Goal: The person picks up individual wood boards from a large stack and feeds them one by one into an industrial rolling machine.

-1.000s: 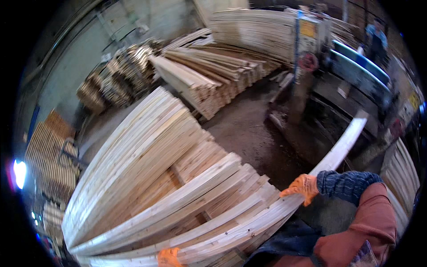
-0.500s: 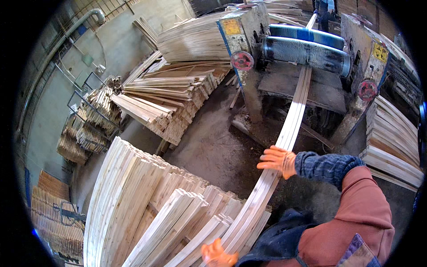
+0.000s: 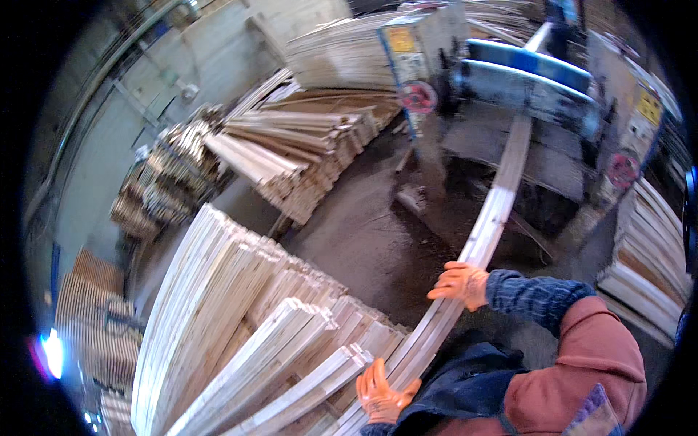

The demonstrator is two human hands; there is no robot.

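Note:
A bundle of long, pale wooden strips (image 3: 488, 227) slants from my lower body up to the blue roller (image 3: 527, 91) of a machine, and its far end shows beyond a second roller. Both my hands wear orange gloves. My right hand (image 3: 462, 284) lies across the strips about midway, its fingers bent over their left edge. Lower down, my left hand (image 3: 387, 394) rests at the near part of the bundle, fingers and thumb spread apart. A large stack of similar strips (image 3: 211, 305) stands just left of my left hand.
Two worn machine posts with red handwheels (image 3: 419, 97) flank the rollers. More strip piles lie at the far left (image 3: 291, 156) and the right (image 3: 647, 254). Bundled strips (image 3: 163, 178) lean in a rack by the wall. A person (image 3: 566, 14) stands behind the machine.
My left hand has moved up and right to the strips, its fingers spreading. My right hand's fingers have bent over the bundle's edge. The whole view has shifted slightly.

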